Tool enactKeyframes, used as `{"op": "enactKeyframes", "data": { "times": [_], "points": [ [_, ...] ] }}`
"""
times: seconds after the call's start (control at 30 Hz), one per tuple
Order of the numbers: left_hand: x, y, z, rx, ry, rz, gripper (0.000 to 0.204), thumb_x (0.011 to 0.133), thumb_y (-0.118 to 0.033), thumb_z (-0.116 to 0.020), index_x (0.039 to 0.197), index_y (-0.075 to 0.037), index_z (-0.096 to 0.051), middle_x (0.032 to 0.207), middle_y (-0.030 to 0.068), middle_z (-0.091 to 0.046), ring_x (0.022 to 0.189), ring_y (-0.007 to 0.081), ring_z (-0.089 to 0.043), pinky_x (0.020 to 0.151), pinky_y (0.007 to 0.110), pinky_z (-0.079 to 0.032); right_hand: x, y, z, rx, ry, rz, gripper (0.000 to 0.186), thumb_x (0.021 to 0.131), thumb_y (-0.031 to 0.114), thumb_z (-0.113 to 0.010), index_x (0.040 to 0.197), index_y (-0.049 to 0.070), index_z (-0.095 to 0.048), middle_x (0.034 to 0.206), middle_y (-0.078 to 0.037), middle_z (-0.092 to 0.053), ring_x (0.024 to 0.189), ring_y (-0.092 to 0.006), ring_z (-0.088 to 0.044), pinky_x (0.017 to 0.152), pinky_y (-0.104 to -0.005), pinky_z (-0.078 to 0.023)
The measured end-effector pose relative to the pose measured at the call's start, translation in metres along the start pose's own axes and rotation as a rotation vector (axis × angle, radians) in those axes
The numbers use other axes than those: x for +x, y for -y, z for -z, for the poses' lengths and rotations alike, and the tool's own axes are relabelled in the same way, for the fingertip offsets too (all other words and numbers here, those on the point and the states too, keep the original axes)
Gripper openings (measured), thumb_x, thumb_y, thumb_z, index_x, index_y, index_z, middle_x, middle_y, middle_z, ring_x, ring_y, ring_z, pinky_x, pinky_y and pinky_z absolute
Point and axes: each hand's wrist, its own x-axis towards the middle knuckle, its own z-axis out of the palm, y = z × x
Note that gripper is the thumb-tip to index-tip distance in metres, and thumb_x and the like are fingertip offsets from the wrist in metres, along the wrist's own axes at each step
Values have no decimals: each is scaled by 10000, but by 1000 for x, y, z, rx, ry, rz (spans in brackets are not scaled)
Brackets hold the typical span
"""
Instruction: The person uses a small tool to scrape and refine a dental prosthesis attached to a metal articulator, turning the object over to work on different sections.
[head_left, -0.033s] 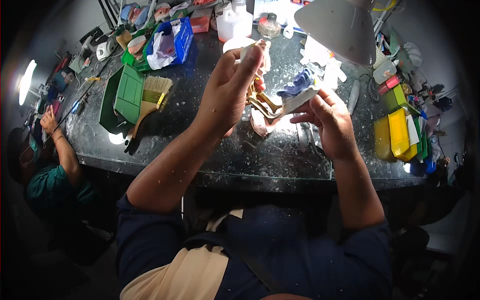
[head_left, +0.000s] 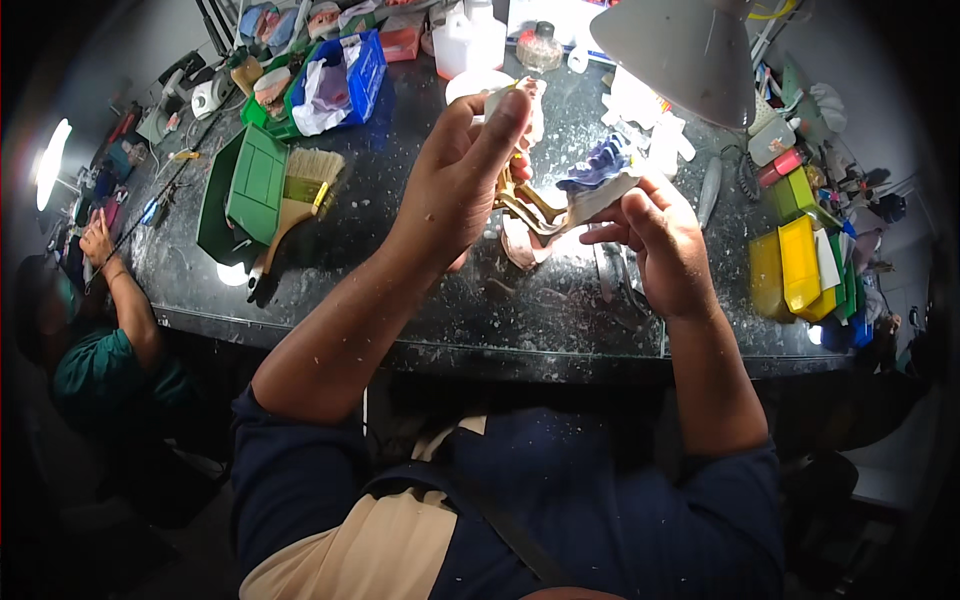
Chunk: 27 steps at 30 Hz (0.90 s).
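Note:
My left hand point(head_left: 470, 170) grips one half of a brass hinged frame point(head_left: 525, 205) bearing a pale plaster piece point(head_left: 532, 112), partly hidden by my thumb and fingers. My right hand point(head_left: 660, 240) holds the other side, a white plaster cast point(head_left: 605, 200) topped with dark blue moulded material point(head_left: 598, 165). The frame is spread open between both hands. A pinkish cast-like object point(head_left: 522, 245) lies on the bench behind and below the frame, with metal tools point(head_left: 607, 270) beside it.
Black dusty bench point(head_left: 420, 320), green dustpan point(head_left: 250, 190), brush point(head_left: 310, 175), blue bin point(head_left: 365, 80), white jug point(head_left: 475, 40), glass jar point(head_left: 540, 52), grey lamp shade point(head_left: 670, 55), yellow trays point(head_left: 800, 265). A co-worker point(head_left: 110, 350) sits at the far left, one hand raised.
Both hands and the held frame have shifted very slightly to the right; the grip looks the same.

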Motion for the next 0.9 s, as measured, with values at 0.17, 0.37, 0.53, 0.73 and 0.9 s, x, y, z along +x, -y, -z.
{"op": "enactKeyframes", "data": {
  "times": [0.17, 0.37, 0.53, 0.73, 0.9],
  "points": [
    [-2, -3, 8, 245, 219, 122, 704, 1021, -620, -737, 1339, -6, -600, 1040, 39, -663, 886, 97, -612, 796, 254, -509, 2, -9, -1, 16, -45, -37, 490, 1062, 313, -735, 1365, -50, -609, 1222, -143, -729, 998, -207, -757, 888, -332, -636],
    [-4, -5, 3, 445, 255, 117, 846, 931, -762, -743, 1280, -1, -623, 1007, 91, -712, 897, 128, -682, 790, 267, -530, -3, -14, -1, 92, -84, -134, 433, 1051, 241, -704, 1344, -66, -617, 1174, -123, -706, 913, -219, -773, 850, -344, -645],
    [-2, -11, 5, 503, 301, 110, 792, 943, -768, -716, 1179, -13, -675, 931, 68, -700, 834, 119, -672, 741, 283, -523, -3, -18, -2, 71, -85, -123, 409, 1070, 312, -705, 1257, -50, -662, 1062, -120, -719, 909, -220, -779, 841, -327, -640],
    [5, -2, 9, 572, 359, 125, 722, 953, -767, -694, 947, -46, -724, 773, 44, -665, 712, 120, -658, 666, 273, -498, -3, -24, -1, 56, -98, -121, 428, 1068, 399, -725, 1137, -23, -701, 936, -123, -746, 831, -227, -794, 810, -324, -652],
    [4, 4, 11, 590, 298, 190, 713, 939, -767, -706, 940, -55, -733, 778, 39, -666, 721, 113, -660, 668, 263, -497, -1, -29, 2, 13, -59, -141, 493, 1062, 465, -716, 1128, -24, -722, 906, -130, -759, 797, -217, -798, 804, -317, -655]
  ]
}}
